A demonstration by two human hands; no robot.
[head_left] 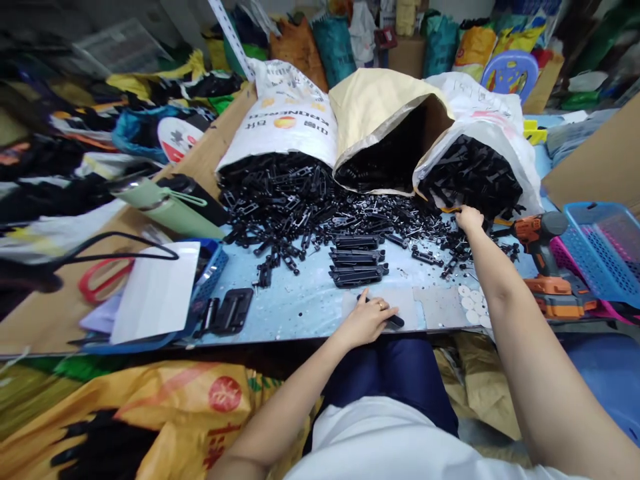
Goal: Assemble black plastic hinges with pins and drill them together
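My left hand (369, 321) is closed on a long black plastic part (395, 321), which lies at the table's near edge. Beyond it, several similar long black parts (357, 260) are stacked in a short column. My right hand (470, 219) reaches forward to the loose black pieces below the mouth of the right white sack (530, 177). Its fingers are curled, and whatever they grip is too hidden to make out. A wide heap of small black clips and metal bits (295, 200) spreads across the back of the table.
A cordless drill (543, 250) lies right of my right arm, beside a blue basket (605, 233). A paper sack (385, 93) and a left white sack (290, 127) lie open at the back. White discs (473, 303) sit near the front edge. On the left stands a green bottle (170, 207).
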